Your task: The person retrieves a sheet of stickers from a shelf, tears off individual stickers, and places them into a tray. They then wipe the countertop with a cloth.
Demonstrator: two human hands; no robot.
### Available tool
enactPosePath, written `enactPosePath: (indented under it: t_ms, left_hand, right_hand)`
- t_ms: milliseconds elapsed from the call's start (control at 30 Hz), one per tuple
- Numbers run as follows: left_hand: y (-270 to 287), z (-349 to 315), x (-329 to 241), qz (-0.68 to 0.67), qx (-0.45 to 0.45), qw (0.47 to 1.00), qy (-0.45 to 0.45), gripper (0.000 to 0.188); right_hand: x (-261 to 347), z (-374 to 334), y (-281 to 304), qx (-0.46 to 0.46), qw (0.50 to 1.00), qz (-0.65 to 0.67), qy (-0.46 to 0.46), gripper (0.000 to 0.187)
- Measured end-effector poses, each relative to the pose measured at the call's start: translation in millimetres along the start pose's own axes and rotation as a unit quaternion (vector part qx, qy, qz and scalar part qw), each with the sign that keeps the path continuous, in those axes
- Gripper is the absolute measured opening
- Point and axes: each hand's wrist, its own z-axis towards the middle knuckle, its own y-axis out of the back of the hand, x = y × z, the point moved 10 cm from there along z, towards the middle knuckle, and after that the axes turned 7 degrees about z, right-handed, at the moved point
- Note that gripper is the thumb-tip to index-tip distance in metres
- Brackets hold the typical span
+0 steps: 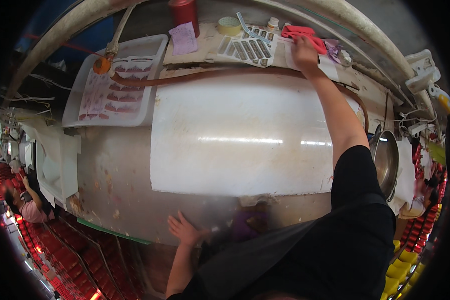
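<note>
My right arm stretches far across the worktable (120, 170), and my right hand (304, 52) has its fingers closed on a bunched red cloth (317, 44) at the back. White paper lies under that hand. Low at the table's front edge, my left hand (183, 230) is open, its fingers spread and nothing in them. A large white board (240, 125) covers the middle of the table between my hands. Beside the cloth are a small white bottle (273, 23) and a crumpled purple cloth (333, 50).
At the left, a white tray (157, 65) holds sheets printed with red patterns. A brown hose (210, 75) runs along the board's back edge. Farther back are a tape roll (229, 26), printed sticker sheets (255, 49) and a red canister (183, 12). A metal pan (386, 160) stands right.
</note>
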Motion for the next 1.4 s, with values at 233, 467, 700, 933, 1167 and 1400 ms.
enactPosePath:
  t_ms: [233,467,700,933,1167,1400]
  left_hand:
    - [-4.9,2.5,3.6,0.01,-0.005,1.0,-0.009,0.151]
    - [-10.6,2.2,5.6,0.005,-0.007,1.0,-0.018,0.152]
    - [-9.6,0.8,5.3,0.002,-0.008,1.0,-0.012,0.151]
    - [-7.3,0.1,3.6,0.016,-0.015,1.0,-0.011,0.15]
    - [-1.6,-3.0,-0.7,0.002,0.0,1.0,-0.011,0.148]
    - [-2.6,-2.8,2.0,0.007,-0.012,1.0,-0.013,0.147]
  right_hand:
    - [93.2,8.4,4.8,0.07,0.969,0.221,0.086,0.026]
    - [-17.6,-28.2,14.9,-0.059,0.995,0.044,-0.073,0.013]
    - [-124.4,-78.4,-35.8,0.232,0.944,-0.174,-0.157,0.014]
    - [-156.7,-79.4,-54.5,0.365,0.817,0.024,-0.446,0.081]
    - [-178.4,-80.2,-74.4,0.302,0.82,0.098,-0.476,0.075]
    - [-156.7,-68.1,-77.2,0.372,0.822,0.041,-0.43,0.095]
